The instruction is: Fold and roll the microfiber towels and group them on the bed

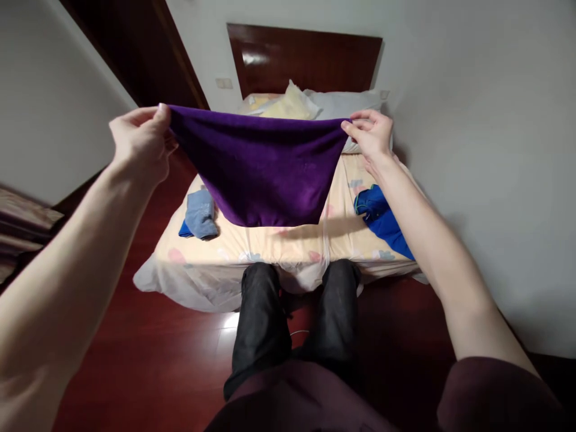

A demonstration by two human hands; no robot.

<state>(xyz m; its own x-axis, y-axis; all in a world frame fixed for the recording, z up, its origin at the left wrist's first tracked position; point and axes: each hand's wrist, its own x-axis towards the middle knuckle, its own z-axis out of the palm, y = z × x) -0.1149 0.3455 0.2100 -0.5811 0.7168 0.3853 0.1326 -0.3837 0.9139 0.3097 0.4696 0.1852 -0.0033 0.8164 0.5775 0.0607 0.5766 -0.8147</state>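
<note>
A purple cloth (pixel 270 165) is stretched wide in the air above the bed, its top edge nearly straight and its lower part hanging down. My left hand (pixel 146 138) pinches its upper left corner. At the upper right corner, my right hand (pixel 371 135) grips it between thumb and fingers. On the bed to the left lies a folded grey-blue cloth (pixel 201 213) with a bright blue piece (pixel 184 230) under it. A blue garment (pixel 384 222) with a green edge lies on the right side, partly hidden by my right forearm.
The bed (pixel 252 245) has a patterned, light-coloured sheet. Pillows (pixel 344 103) and a yellow cloth (pixel 294 103) lie by the dark wooden headboard (pixel 306 60). My legs touch or nearly touch the bed's near edge. A wall (pixel 486 150) stands on the right, and a curtain (pixel 22 228) hangs far left.
</note>
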